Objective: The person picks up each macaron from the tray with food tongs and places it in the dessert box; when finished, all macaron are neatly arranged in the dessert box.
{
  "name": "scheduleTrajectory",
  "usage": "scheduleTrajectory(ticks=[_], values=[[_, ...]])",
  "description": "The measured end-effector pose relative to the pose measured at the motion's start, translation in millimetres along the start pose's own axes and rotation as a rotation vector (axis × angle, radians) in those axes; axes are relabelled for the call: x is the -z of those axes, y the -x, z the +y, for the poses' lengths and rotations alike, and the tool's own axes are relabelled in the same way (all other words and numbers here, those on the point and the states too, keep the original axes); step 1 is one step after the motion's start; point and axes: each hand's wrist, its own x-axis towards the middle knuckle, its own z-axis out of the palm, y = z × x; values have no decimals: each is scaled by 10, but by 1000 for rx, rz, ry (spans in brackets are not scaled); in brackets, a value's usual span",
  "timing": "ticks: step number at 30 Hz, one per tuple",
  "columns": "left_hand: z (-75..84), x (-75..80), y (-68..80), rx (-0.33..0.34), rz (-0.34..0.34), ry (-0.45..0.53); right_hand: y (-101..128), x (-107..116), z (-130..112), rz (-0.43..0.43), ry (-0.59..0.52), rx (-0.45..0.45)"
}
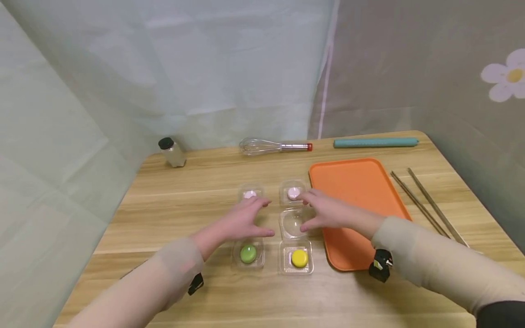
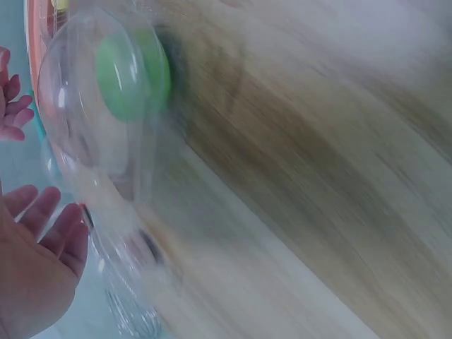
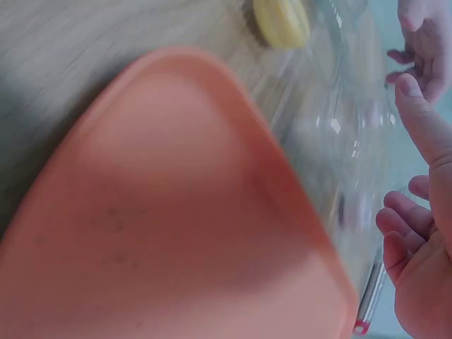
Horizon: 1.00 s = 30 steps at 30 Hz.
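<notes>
Several clear plastic cases lie in two columns on the wooden table (image 1: 172,214). The two far ones hold pink macarons (image 1: 293,193) (image 1: 249,194). The near ones hold a green macaron (image 1: 248,253) (image 2: 131,67) and a yellow macaron (image 1: 299,258) (image 3: 281,21). An empty clear case (image 1: 292,224) sits in the middle of the right column. My left hand (image 1: 256,219) hovers with its fingers spread just left of that case and holds nothing. On the other side, my right hand (image 1: 313,212) spreads its fingers and thumb around the case's right edge, beside the far pink one.
An orange tray (image 1: 357,191) (image 3: 162,212) lies right of the cases, under my right forearm. Along the back edge are a small bottle (image 1: 172,151), a whisk (image 1: 270,146) and a teal rod (image 1: 375,142). Metal chopsticks (image 1: 426,205) lie far right. Curtains enclose the table.
</notes>
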Motion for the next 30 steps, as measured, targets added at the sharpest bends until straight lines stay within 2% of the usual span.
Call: scheduleTrajectory(ticks=[5, 9, 14, 17, 21, 26, 30], values=[[73, -66, -95, 9, -31, 10, 92, 20, 140, 10, 36, -19], [102, -117, -145, 23, -58, 64, 146, 14, 179, -3, 29, -22], [99, -183, -190, -11, -79, 106, 175, -42, 238, -16, 15, -16], [95, -205, -214, -45, -72, 70, 176, -74, 255, -16, -2, -16], [108, -216, -245, -58, -70, 43, 160, -112, 263, -13, 9, -2], [128, -239, -273, -47, -71, 34, 143, -155, 265, -13, 41, 8], [134, -220, -302, -21, -48, 68, 150, -137, 254, 14, 4, -18]])
